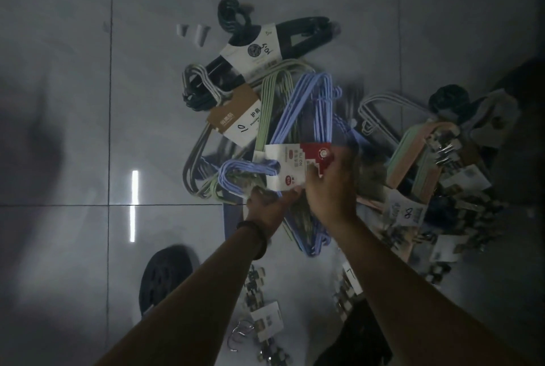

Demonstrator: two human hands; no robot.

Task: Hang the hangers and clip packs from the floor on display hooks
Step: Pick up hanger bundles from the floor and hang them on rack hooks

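1. Head view, dim light. Left hand (269, 203) is at the lower edge of the red-and-white card (290, 165), fingers curled round the wires of the blue hanger pack (306, 106). A dark wristband (256, 236) is on that wrist.
2. Right hand (330, 185) grips the same pack from the right, fingertips on the red part of the card.
3. The blue hanger pack lies on top of the pile on the tiled floor (59, 41), its hooks pointing left.
4. Green hangers (269, 106) lie just beside and partly under it. To the left is a grey hanger pack (194, 159) with a brown-and-white card.
5. A black hanger pack (295, 38) with a white card lies at the far end of the pile.
6. To the right lie pink and green hangers (418, 153) and white wire hangers (380, 103).
7. Clip packs (265, 321) lie on the floor between the forearms; more are at far right, blurred.
8. A dark perforated object (165, 274) lies left of the left forearm; I cannot tell what it is.
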